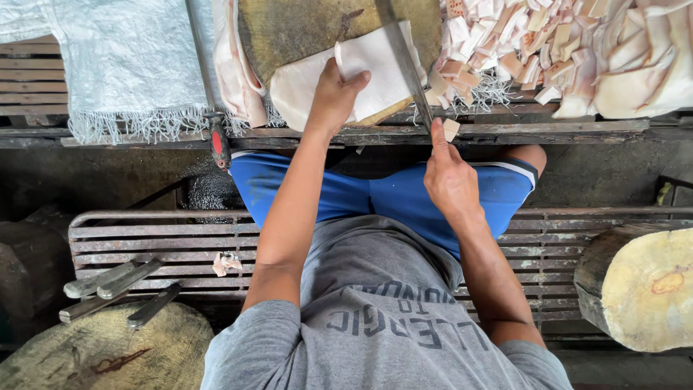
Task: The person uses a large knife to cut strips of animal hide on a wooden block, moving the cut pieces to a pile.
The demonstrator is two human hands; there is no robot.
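Observation:
My left hand (333, 94) presses down on a broad pale slab of pork fat (375, 72) lying on a round wooden chopping block (303, 29). My right hand (449, 173) grips the handle of a long knife (404, 58), whose blade runs up across the slab's right side. A small cut piece (451, 128) sits by my right thumb at the table edge.
A heap of cut fat pieces (548, 43) lies to the right of the block, and folded slabs (234, 65) to its left. A white woven sack (123, 58) covers the table's left. Several knives (115, 289) rest on the slatted bench beside two wooden blocks (642, 289).

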